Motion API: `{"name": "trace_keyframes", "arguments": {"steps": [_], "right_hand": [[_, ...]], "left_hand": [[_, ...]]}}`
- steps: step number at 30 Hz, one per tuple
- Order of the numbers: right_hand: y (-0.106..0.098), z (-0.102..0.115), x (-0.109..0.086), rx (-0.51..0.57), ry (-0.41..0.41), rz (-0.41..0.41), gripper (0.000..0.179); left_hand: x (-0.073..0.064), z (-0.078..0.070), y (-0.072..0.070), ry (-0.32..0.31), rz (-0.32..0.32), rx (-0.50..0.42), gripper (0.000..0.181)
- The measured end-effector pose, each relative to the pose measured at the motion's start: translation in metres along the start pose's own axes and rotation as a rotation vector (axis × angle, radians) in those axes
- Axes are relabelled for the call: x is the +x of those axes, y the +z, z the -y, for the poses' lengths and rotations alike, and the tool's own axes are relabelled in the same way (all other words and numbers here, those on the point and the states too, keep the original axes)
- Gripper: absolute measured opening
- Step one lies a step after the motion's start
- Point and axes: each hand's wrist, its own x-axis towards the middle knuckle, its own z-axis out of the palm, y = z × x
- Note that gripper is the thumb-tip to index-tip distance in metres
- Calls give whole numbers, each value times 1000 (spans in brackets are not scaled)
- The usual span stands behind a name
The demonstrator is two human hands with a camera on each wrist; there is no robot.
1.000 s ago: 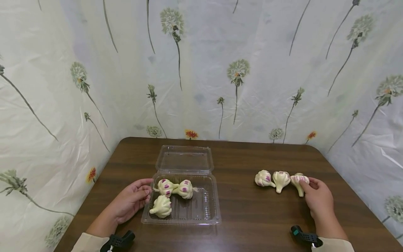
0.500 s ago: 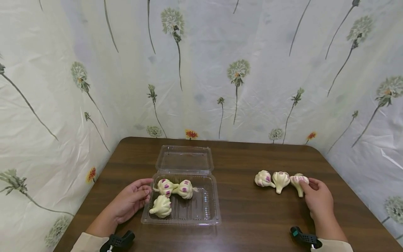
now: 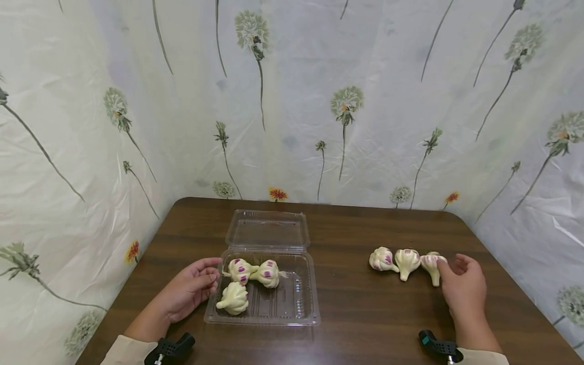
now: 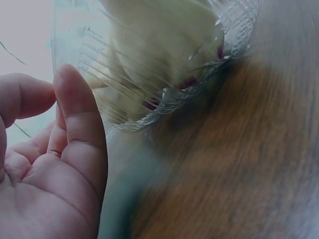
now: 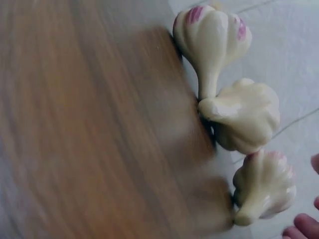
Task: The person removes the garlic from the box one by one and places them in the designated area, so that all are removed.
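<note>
At the left of the head view, my left hand (image 3: 193, 289) pinches the side rim of a clear plastic clamshell box (image 3: 296, 323). The left wrist view shows thumb and index finger (image 4: 77, 99) meeting at the box's edge. Inside lie three garlic bulbs: two end to end at the back, with purple marks, and a paler bulb (image 3: 233, 299) at front left. My right hand (image 3: 466, 289) is beside the rightmost bulb (image 3: 431, 266) of a row of three on the table, its fingers loose and, in the right wrist view, apart from that bulb (image 5: 265, 184).
Beside that bulb stand the middle garlic bulb (image 3: 407, 262) and the left garlic bulb (image 3: 382, 258) of the row. The box's lid (image 3: 268, 229) lies folded back behind it. The brown wooden table (image 3: 351, 304) ends at a flower-printed sheet (image 3: 292, 101).
My right hand has let go of the rightmost garlic bulb and shifted slightly right, its fingers loosening. The left hand and the box have stayed in place.
</note>
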Motion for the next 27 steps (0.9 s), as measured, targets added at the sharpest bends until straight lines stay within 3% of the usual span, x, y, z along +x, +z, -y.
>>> {"name": "trace_keyframes", "arguments": {"steps": [6, 15, 20, 27], "right_hand": [[-2, 12, -8, 7, -62, -72, 72], [5, 32, -22, 11, -148, -43, 67], [12, 45, -32, -5, -239, 9, 65], [19, 62, -45, -79, -377, 172, 69]], "left_hand": [[0, 0, 1, -2, 1, -2, 55], [0, 2, 1, -8, -15, -12, 53], [-1, 2, 1, -2, -17, -11, 52], [0, -1, 1, 7, 2, -5, 55]]}}
